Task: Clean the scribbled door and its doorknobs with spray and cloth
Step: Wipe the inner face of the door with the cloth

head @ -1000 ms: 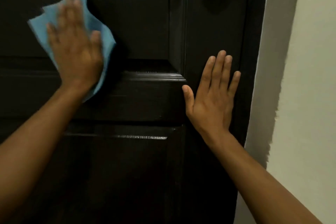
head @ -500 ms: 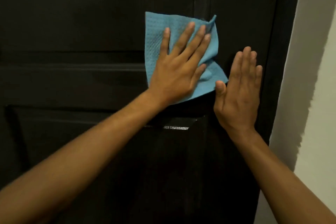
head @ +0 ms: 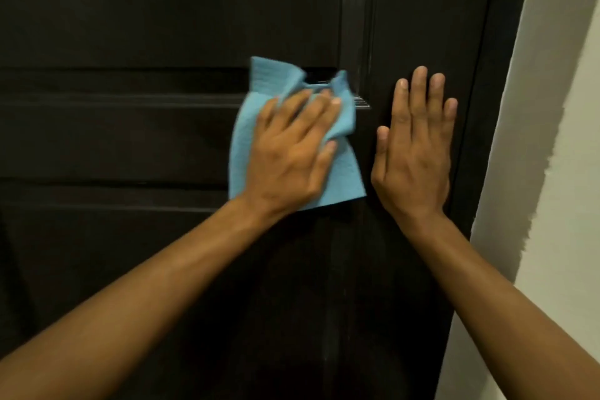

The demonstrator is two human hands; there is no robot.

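Note:
A dark brown panelled door [head: 130, 26] fills most of the head view. My left hand [head: 292, 149] presses a light blue cloth [head: 242, 140] flat against the door's middle rail, fingers spread over the bunched fabric. My right hand [head: 414, 153] lies flat on the door's right stile, fingers straight and pointing up, just right of the cloth. No doorknob or spray bottle is in view. No scribbles show on the dark surface.
The door's right edge [head: 487, 107] meets a pale wall [head: 558, 172] with a rough dark paint border along it. Raised panel mouldings [head: 113, 97] cross the door to the left of the cloth.
My left hand swept the cloth from the door's upper left across to the right, then slightly down onto the rail. The cloth has bunched under my fingers. My right hand stays flat on the stile.

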